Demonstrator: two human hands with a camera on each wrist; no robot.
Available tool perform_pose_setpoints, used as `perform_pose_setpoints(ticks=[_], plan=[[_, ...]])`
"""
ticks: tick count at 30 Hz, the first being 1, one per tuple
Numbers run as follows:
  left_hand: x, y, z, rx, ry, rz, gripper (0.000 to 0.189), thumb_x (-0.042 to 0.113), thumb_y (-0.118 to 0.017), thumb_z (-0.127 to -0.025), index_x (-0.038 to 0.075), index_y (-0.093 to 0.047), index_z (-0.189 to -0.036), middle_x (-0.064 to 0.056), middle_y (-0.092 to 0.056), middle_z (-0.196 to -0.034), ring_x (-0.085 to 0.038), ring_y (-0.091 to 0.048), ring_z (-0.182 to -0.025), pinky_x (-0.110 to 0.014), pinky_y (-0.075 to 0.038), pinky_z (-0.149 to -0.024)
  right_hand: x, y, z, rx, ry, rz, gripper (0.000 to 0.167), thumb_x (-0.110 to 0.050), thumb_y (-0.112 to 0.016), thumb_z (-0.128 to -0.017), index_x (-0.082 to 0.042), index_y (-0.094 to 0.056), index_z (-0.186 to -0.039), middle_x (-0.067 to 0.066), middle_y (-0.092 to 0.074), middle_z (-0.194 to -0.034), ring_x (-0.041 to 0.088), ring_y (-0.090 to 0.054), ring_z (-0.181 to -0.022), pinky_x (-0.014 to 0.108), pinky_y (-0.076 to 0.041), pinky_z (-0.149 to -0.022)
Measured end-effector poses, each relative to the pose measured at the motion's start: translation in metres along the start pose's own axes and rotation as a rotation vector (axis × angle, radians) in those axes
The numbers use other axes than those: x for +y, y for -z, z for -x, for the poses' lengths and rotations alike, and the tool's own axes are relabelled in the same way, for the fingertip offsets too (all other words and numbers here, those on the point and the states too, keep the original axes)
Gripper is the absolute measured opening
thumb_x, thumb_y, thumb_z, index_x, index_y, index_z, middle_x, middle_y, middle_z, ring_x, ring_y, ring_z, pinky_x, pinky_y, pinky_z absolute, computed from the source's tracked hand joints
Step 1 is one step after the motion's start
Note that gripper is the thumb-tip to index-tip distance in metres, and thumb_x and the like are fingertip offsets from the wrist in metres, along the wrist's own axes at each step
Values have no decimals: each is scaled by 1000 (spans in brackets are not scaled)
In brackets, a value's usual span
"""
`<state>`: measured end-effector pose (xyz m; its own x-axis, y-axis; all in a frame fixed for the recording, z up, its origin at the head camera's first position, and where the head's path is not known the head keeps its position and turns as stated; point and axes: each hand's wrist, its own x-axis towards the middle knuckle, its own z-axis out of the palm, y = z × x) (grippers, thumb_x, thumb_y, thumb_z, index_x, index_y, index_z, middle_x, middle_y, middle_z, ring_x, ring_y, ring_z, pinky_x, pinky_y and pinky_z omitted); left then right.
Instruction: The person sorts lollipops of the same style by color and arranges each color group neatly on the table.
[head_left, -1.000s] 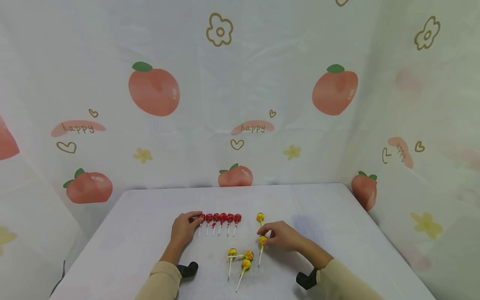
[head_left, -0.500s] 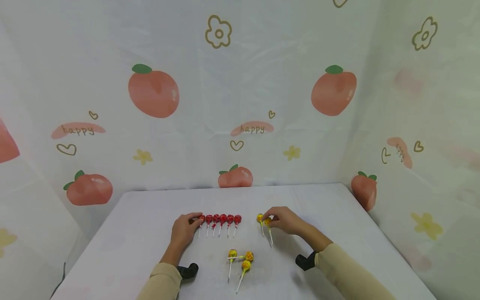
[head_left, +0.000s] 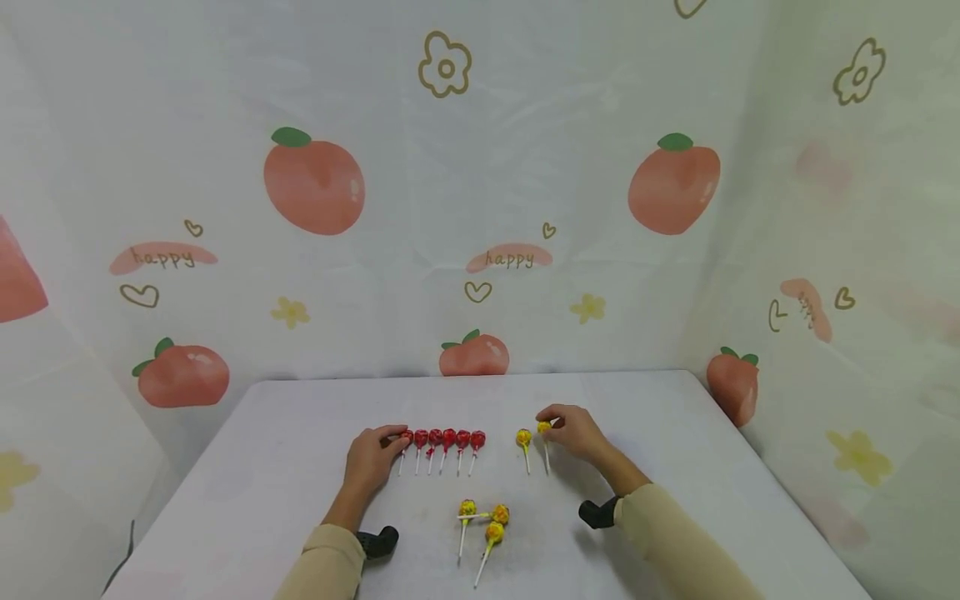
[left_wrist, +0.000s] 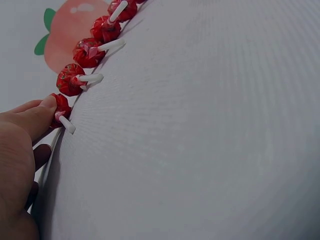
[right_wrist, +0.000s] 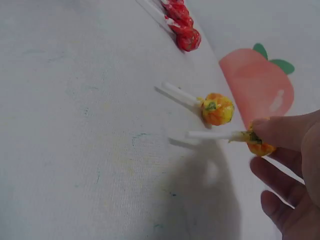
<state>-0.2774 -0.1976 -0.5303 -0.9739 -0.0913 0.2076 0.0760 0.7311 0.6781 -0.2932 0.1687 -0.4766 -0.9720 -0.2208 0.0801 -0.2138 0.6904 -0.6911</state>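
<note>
Several red-wrapped lollipops [head_left: 449,437] lie side by side in a row, sticks toward me. My left hand [head_left: 370,460] pinches the head of the leftmost red lollipop [left_wrist: 62,110] between thumb and fingers. To the right of that row one yellow lollipop [head_left: 524,437] lies on the table. Just right of it, my right hand [head_left: 579,431] pinches a second yellow lollipop [right_wrist: 261,145] by its head. In the right wrist view its stick points left and casts a shadow on the table. Three more yellow lollipops [head_left: 493,533] lie nearer me, one stick crossing another.
The white table [head_left: 315,417] ends at a hanging white cloth [head_left: 390,317] printed with fruit and flowers. Black wrist mounts [head_left: 378,542] sit on both forearms, below beige sleeves [head_left: 678,537].
My right hand has carried a yellow lollipop away from me, from beside the loose ones up to the right of the single yellow one. The left hand has stayed on its red lollipop.
</note>
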Motion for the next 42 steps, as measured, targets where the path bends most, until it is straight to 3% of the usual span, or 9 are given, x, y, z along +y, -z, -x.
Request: perform_pose_setpoints(ticks=[4,11,21,36,42], plan=[[0,1,1,6,-2,-3,28,21,-71,-90,14,-72,-118,-4,-62,-94,-20,-52,-83,-40,-46,-77,7,-6,-7,12,-74,-5,21,-7,-74,-84,-9,-72,-105,-1,-66,-98,19,-55,-87,35,-47,-74],[1,1,1,9,1,-6,28,22,-71,-90,15,-72,-117,-4,-61,-92,-21,-51,-81,-38,-45,-74,15,-15,-11,-20,-93,-30,17,-12,-78,-82,-11,-72,-99,-2,-65,-93,18,-56,-85,36,-48,-77],[1,1,-1,5,2,-10,28,21,-70,-91,14,-72,-118,-3,-60,-90,-20,-50,-79,-36,-43,-71,18,-20,-11,-38,-157,-58,16,-12,-75,-85,-13,-73,-102,-1,-65,-95,19,-55,-86,36,-49,-79],[2,0,0,-1,11,-8,29,21,-71,-90,15,-72,-118,-4,-61,-92,-20,-50,-81,-37,-44,-73,18,-20,-10,-34,-139,-94,20,-10,-74,-86,-11,-72,-106,-1,-67,-101,19,-58,-91,36,-50,-81],[1,-1,0,10,-2,-6,28,20,-71,-90,14,-72,-117,-4,-62,-92,-20,-51,-81,-38,-44,-73,20,-17,-12,8,-141,-109,19,-11,-74,-86,-11,-72,-104,0,-67,-99,19,-60,-89,34,-50,-74]])
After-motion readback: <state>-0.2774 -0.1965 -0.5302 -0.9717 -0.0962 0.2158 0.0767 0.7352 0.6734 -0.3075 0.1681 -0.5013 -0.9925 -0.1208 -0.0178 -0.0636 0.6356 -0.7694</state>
